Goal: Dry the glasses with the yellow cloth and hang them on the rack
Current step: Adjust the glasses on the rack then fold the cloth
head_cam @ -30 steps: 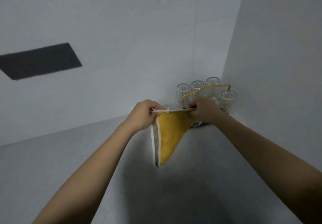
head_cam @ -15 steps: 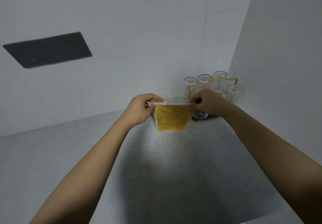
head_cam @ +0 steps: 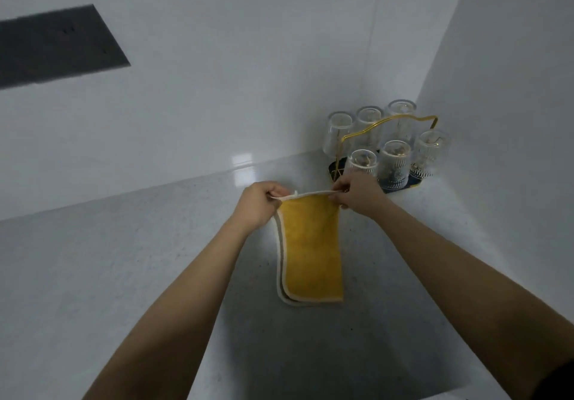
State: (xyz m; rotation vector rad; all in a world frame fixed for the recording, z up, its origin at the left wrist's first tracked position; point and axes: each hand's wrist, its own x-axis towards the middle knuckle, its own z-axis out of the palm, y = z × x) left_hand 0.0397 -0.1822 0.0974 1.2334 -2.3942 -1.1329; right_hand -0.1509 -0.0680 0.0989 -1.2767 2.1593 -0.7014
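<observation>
Grey speckled counter [head_cam: 124,275] | white corner walls [head_cam: 248,57] | both hands pinch yellow cloth [head_cam: 310,250]

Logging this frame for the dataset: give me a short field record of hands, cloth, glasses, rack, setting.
left hand: pinches the cloth's top left corner
right hand: pinches the top right corner
yellow cloth: held up by its top edge, hanging flat, pale border, over the counter
glasses: six, all upside down on the rack
rack: gold wire handle, dark base, in the corner of the counter
counter: pale, speckled
wall panel: dark rectangle, upper left
glass in hand: none
</observation>
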